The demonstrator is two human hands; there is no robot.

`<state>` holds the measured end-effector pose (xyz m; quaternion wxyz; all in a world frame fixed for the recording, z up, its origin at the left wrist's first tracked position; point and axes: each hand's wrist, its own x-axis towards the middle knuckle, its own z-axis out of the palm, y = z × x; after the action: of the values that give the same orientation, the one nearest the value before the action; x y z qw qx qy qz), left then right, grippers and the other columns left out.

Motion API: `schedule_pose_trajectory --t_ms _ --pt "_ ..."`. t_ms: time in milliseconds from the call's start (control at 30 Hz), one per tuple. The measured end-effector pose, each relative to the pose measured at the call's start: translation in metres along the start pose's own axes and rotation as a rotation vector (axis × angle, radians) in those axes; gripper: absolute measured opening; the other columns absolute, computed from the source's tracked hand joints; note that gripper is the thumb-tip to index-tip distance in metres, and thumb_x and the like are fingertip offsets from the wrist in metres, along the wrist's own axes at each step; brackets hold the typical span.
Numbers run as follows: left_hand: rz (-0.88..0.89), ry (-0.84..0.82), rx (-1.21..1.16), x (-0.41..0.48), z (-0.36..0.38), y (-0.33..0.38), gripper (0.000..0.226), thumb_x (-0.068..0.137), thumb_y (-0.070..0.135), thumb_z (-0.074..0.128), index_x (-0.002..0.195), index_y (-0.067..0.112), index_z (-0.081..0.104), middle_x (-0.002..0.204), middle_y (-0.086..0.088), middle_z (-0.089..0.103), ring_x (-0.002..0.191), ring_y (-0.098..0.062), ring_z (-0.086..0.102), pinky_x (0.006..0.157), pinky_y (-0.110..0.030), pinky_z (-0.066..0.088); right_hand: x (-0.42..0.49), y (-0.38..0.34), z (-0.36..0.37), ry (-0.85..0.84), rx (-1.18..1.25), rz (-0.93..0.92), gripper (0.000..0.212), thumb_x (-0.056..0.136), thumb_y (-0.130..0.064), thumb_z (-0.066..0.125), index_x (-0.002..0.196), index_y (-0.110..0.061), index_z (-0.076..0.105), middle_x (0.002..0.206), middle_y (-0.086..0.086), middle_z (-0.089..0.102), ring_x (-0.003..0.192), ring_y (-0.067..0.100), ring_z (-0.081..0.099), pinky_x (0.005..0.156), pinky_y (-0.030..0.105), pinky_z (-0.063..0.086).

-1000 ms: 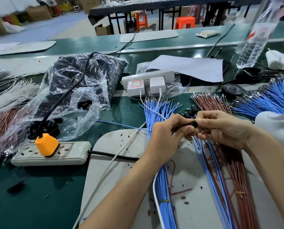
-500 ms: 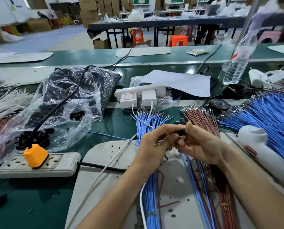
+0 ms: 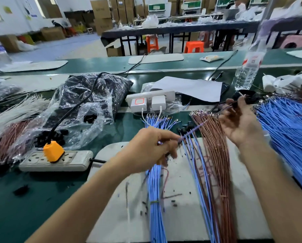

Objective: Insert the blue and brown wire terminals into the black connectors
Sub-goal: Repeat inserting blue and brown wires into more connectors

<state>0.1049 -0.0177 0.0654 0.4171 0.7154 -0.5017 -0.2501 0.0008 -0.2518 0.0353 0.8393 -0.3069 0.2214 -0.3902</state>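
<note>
Insertion step: left grip (image 3: 152,149) pinches a blurred wire (image 3: 192,131) leading to right grip (image 3: 239,123), which seemingly pinches a black connector (image 3: 237,102); next, push the terminal home.

This is a factory assembly floor for wiring work. Long green-topped workbenches (image 3: 41,199) run across the frame, heaped with bundled blue wires (image 3: 287,130), brown wires (image 3: 215,155) and a plastic bag of black parts (image 3: 111,88). Stacked cardboard boxes (image 3: 101,11) and orange stools (image 3: 194,47) fill the upper background.
</note>
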Motion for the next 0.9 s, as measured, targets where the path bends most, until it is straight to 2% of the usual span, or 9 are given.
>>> schedule_pose_trajectory --t_ms 67,133,200,300,400,533,600,767,900 --pt "-0.003 -0.315 0.15 -0.021 0.003 0.017 0.031 0.098 0.015 0.05 0.127 0.023 0.057 0.079 0.011 0.071 0.05 -0.006 0.063 0.054 -0.019 0.051 0.002 0.008 0.003 0.071 -0.25 -0.066 0.018 0.094 -0.028 0.055 0.089 -0.011 0.06 0.075 0.003 0.058 0.047 0.004 0.052 0.043 0.014 0.045" --pt "0.03 -0.6 0.279 -0.039 0.007 0.029 0.042 0.098 0.021 0.052 0.139 0.028 0.045 0.097 0.01 0.072 0.071 -0.008 0.069 0.072 -0.021 0.054 0.003 0.018 0.007 0.076 -0.448 -0.169 0.008 0.093 -0.019 0.058 0.087 -0.015 0.055 0.076 0.005 0.06 0.045 0.003 0.055 0.043 0.015 0.046" --pt "0.062 -0.654 0.383 -0.042 0.007 0.028 0.042 0.096 0.027 0.056 0.137 0.03 0.047 0.108 0.009 0.071 0.088 -0.003 0.065 0.08 -0.008 0.045 0.004 0.03 0.005 0.054 -0.757 -0.334 0.012 0.093 -0.019 0.06 0.083 -0.021 0.053 0.075 0.003 0.061 0.048 0.002 0.058 0.048 0.017 0.048" --pt "-0.021 -0.326 0.545 -0.02 0.003 0.011 0.026 0.095 0.031 0.056 0.119 0.025 0.063 0.107 0.006 0.068 0.091 -0.006 0.06 0.084 -0.02 0.046 0.006 0.046 0.0 0.017 -1.124 -0.496 0.008 0.091 -0.019 0.064 0.086 -0.021 0.057 0.072 0.0 0.065 0.047 -0.001 0.059 0.045 0.01 0.044" --pt "-0.182 -0.047 0.704 0.006 0.004 -0.016 0.021 0.094 0.031 0.057 0.108 0.016 0.061 0.108 -0.003 0.057 0.098 -0.019 0.055 0.084 -0.026 0.042 0.002 0.057 -0.001 -0.075 -1.258 -0.458 0.012 0.086 -0.017 0.07 0.096 -0.012 0.066 0.079 0.003 0.068 0.051 0.003 0.063 0.047 0.009 0.045" --pt "-0.303 0.038 0.819 0.012 0.01 -0.038 0.033 0.09 0.042 0.06 0.107 0.016 0.049 0.108 -0.004 0.046 0.1 -0.026 0.053 0.088 -0.041 0.046 -0.004 0.058 0.003 -0.127 -1.502 -0.554 0.02 0.079 -0.019 0.077 0.096 -0.01 0.071 0.083 0.0 0.065 0.077 0.013 0.058 0.071 0.012 0.037" --pt "-0.327 0.066 0.863 0.009 0.007 -0.04 0.033 0.089 0.044 0.059 0.103 0.016 0.048 0.105 -0.003 0.048 0.097 -0.026 0.052 0.085 -0.04 0.046 -0.008 0.057 0.004 -0.167 -1.525 -0.62 0.02 0.082 -0.014 0.074 0.1 -0.006 0.07 0.092 0.007 0.069 0.083 0.018 0.061 0.077 0.016 0.04" --pt "-0.257 0.117 0.607 0.001 -0.021 -0.032 0.008 0.089 0.008 0.063 0.093 0.014 0.067 0.088 -0.002 0.061 0.08 -0.018 0.057 0.072 -0.024 0.044 -0.017 0.059 0.011 -0.239 -1.577 -0.872 0.017 0.087 -0.003 0.065 0.103 -0.002 0.069 0.098 0.014 0.068 0.084 0.021 0.061 0.081 0.02 0.04" --pt "-0.278 0.192 0.911 -0.007 -0.037 -0.033 0.02 0.093 0.011 0.056 0.099 0.021 0.072 0.119 -0.004 0.049 0.11 -0.023 0.045 0.096 -0.039 0.042 -0.016 0.062 0.009 -0.305 -1.619 -0.832 0.016 0.09 -0.002 0.061 0.103 0.0 0.07 0.103 0.014 0.068 0.092 0.026 0.063 0.086 0.025 0.046"
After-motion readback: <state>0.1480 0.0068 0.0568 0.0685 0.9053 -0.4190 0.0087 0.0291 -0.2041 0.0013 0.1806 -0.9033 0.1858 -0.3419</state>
